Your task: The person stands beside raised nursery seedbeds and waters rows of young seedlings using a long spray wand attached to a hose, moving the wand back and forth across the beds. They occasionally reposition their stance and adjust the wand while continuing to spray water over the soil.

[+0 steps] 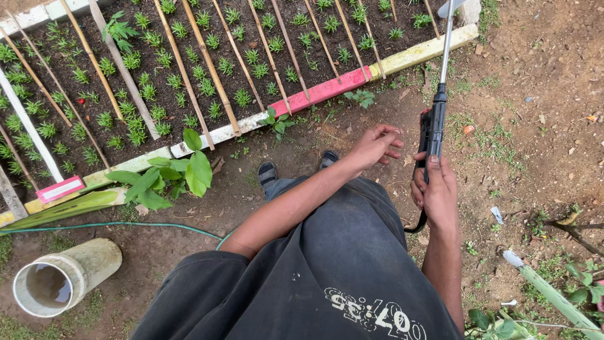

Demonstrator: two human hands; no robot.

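My right hand (434, 189) grips the black handle of a spray wand (436, 123), whose thin metal tube rises to a nozzle at the top edge. My left hand (376, 145) hovers just left of the handle, fingers spread, holding nothing. In front of my feet lies a seedling bed (189, 69) of dark soil with rows of small green plants, divided by bamboo sticks. A painted border in white, red and yellow (327, 89) edges the bed.
A green hose (113, 224) runs across the dirt at the left. A pale pipe section (60, 280) holding water lies at the lower left. A leafy plant (170, 176) grows by the border. Bare dirt with weeds lies to the right.
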